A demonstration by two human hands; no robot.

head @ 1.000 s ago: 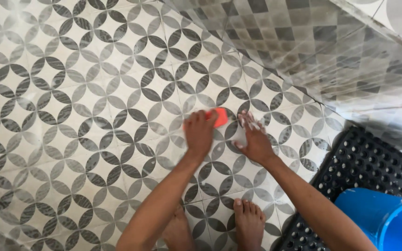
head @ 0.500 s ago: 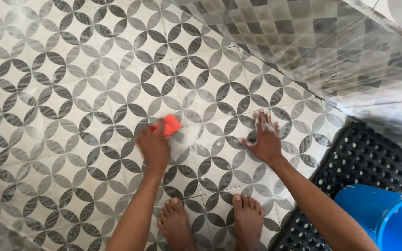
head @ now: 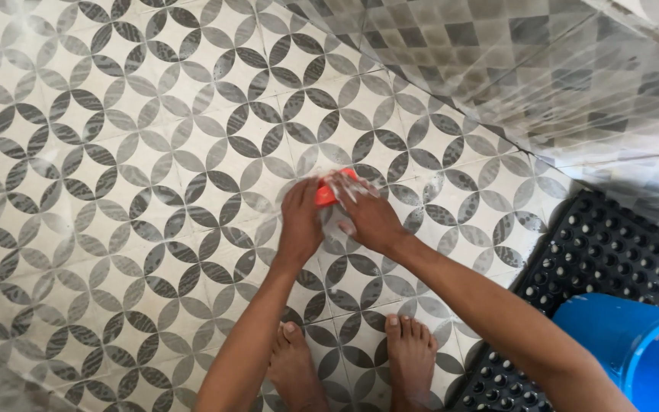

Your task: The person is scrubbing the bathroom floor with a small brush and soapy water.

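My left hand (head: 300,221) presses an orange scrubber (head: 325,194) onto the patterned floor tiles (head: 116,152). My right hand (head: 368,215) lies over the scrubber's right side, its soapy fingers touching it. Only a small orange part shows between the two hands. White foam smears the tiles around and under the hands. My two bare feet (head: 352,366) stand just below, close to the hands.
A black studded rubber mat (head: 612,244) lies at the right, with a blue bucket (head: 642,347) on it. A glossy tiled wall (head: 535,69) rises along the upper right. The wet patterned floor stretches to the left.
The left hand has slid the scrubber to the right again, after a sweep to the left. The right hand, earlier flat on the floor, has come onto the scrubber.
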